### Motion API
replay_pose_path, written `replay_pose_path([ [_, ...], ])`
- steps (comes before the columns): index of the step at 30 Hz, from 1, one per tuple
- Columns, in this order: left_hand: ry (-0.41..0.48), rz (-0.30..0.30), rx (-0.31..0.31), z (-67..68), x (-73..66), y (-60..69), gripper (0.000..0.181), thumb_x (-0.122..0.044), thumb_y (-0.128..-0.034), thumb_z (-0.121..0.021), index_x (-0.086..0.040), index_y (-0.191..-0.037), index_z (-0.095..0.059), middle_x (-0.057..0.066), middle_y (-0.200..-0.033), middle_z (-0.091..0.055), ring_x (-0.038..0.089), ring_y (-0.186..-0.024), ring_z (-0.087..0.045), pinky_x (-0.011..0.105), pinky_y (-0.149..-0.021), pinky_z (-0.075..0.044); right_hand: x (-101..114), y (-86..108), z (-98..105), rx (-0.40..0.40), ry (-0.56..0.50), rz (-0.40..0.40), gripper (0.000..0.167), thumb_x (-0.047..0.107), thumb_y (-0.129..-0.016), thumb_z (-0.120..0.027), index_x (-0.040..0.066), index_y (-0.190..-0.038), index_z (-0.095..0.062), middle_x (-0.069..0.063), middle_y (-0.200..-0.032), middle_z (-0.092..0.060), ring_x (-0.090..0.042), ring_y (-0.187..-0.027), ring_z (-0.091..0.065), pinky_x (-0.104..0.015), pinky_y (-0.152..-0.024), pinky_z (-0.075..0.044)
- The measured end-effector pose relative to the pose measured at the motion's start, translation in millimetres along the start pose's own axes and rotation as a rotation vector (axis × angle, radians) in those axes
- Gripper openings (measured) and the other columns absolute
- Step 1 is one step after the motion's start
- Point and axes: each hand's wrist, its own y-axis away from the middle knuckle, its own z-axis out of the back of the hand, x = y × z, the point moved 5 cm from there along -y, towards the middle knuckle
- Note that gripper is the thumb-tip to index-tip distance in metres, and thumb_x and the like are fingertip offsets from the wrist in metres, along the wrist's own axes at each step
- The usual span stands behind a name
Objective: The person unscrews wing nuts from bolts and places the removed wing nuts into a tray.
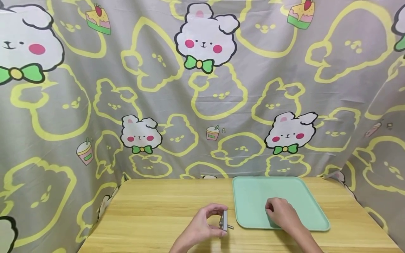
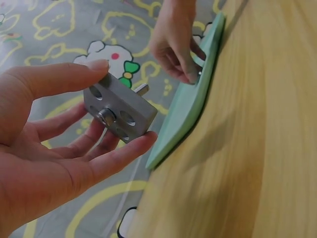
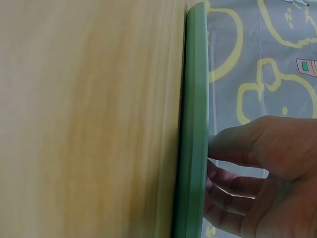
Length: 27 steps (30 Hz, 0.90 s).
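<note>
My left hand (image 1: 202, 225) holds a grey metal block (image 2: 121, 106) by its edges, thumb on one side and fingers on the other. Several round holes show in the block's face. A bolt (image 2: 105, 117) sits in one of them, and its threaded shank sticks out on the far side. Over the green tray (image 1: 253, 196), my right hand (image 1: 282, 212) reaches down with bent fingers. In the left wrist view a tiny bright spot shows by those fingertips; what it is, I cannot tell. The tray's rim hides the right fingertips in the right wrist view.
The tray lies on the right part of a wooden table (image 1: 164, 203), its far edge near the back. Behind and at both sides hangs a grey curtain (image 1: 177, 102) with rabbit prints. The left hand is just left of the tray.
</note>
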Motion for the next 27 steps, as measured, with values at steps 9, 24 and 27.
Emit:
replay_pose_path([
  [9,0.043,0.019,0.020,-9.4,6.0,2.2,0.062,0.015,-0.0742,-0.081,-0.006,-0.129,-0.062,0.008,-0.128,-0.060,0.025,-0.122,-0.056,0.031,-0.084,-0.064,4,9.2,16,-0.007,-0.054,0.005,0.010,0.001,-0.086,-0.077,0.010,-0.084,-0.072,0.005,-0.077,-0.063,-0.011,-0.071,-0.056,-0.030,-0.060,-0.052],
  [24,0.025,-0.012,0.126,-52.1,23.1,2.1,0.061,0.017,-0.0740,-0.079,0.003,-0.129,-0.055,0.012,-0.125,-0.057,0.024,-0.111,-0.063,0.026,-0.092,-0.058,10,42.4,42,0.012,-0.153,0.057,0.007,0.007,-0.088,-0.079,0.012,-0.088,-0.074,0.009,-0.081,-0.069,-0.006,-0.071,-0.065,-0.025,-0.064,-0.058],
  [27,0.057,-0.018,0.140,-61.0,27.1,2.4,0.061,0.019,-0.0728,-0.078,0.005,-0.127,-0.053,0.012,-0.122,-0.060,0.022,-0.113,-0.064,0.023,-0.092,-0.055,7,48.6,43,0.013,-0.154,0.064,0.007,0.008,-0.088,-0.079,0.011,-0.089,-0.074,0.010,-0.082,-0.069,-0.005,-0.071,-0.064,-0.024,-0.062,-0.057],
])
